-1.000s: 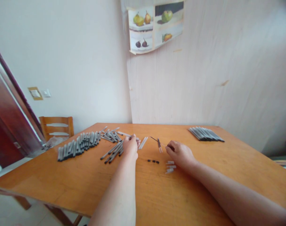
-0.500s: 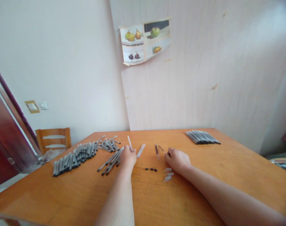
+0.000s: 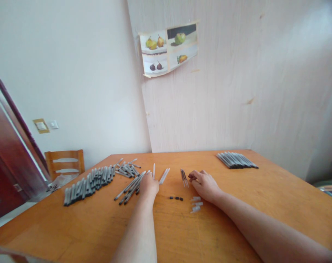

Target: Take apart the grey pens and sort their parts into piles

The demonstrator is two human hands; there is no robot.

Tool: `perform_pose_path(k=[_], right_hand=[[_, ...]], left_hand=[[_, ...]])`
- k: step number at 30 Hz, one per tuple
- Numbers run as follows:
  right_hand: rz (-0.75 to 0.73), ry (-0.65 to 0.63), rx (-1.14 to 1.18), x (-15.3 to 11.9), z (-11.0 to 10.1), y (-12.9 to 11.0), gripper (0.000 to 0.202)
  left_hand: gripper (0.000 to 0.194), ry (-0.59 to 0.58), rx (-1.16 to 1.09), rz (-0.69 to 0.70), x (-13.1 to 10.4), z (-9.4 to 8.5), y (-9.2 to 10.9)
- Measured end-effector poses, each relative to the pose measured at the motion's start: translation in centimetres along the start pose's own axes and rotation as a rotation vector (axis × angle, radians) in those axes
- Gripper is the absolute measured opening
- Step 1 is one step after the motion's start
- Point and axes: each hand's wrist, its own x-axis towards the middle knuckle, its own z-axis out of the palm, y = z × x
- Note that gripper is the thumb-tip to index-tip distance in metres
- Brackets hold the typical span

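Observation:
My left hand [image 3: 149, 185] is closed on a clear pen barrel [image 3: 154, 171] that stands nearly upright from its fingers, beside a loose pile of capped pens [image 3: 129, 189]. Two clear barrels [image 3: 164, 176] lie just to its right. Thin dark refills [image 3: 184, 178] rest side by side near the fingertips of my right hand [image 3: 205, 184], which is open with bent fingers and nothing visible in it. Between the hands lie three small black plugs [image 3: 176, 198]. Several clear caps [image 3: 197, 204] are below my right hand.
A long row of pens [image 3: 89, 184] runs along the left of the wooden table [image 3: 171, 237], with another heap [image 3: 127, 169] behind. More pens [image 3: 237, 160] lie at the back right. A wooden chair [image 3: 64, 162] stands beyond the left edge.
The refill at my right fingertips now lies with the others, and those fingers have parted from it. The barrel in my left hand has turned more upright.

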Motion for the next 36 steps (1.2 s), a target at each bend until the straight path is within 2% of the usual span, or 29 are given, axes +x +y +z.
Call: perform_pose_path(k=[4, 7, 14, 26, 33, 36], right_hand=[[-0.028, -0.045, 0.006, -0.1, 0.2, -0.2, 0.034], [-0.038, -0.058, 0.005, -0.1, 0.3, -0.2, 0.036], [-0.030, -0.040, 0.030, -0.1, 0.5, 0.2, 0.037], [0.040, -0.023, 0.064, 0.0, 0.6, 0.6, 0.042], [0.025, 0.044, 0.094, -0.1, 0.7, 1.0, 0.040], [0.020, 0.069, 0.103, -0.2, 1.0, 1.3, 0.039]], left_hand=[[0.021, 0.049, 0.011, 0.008, 0.0, 0.4, -0.3], [0.013, 0.025, 0.061, 0.032, 0.3, 0.7, -0.6], [0.010, 0.000, 0.098, 0.055, 0.6, 1.1, -0.7], [0.019, -0.082, 0.227, 0.149, 0.3, 0.9, -0.7], [0.027, -0.018, 0.229, 0.105, -0.1, 0.1, -0.2], [0.029, 0.062, 0.240, -0.002, -0.7, -0.9, 0.1]])
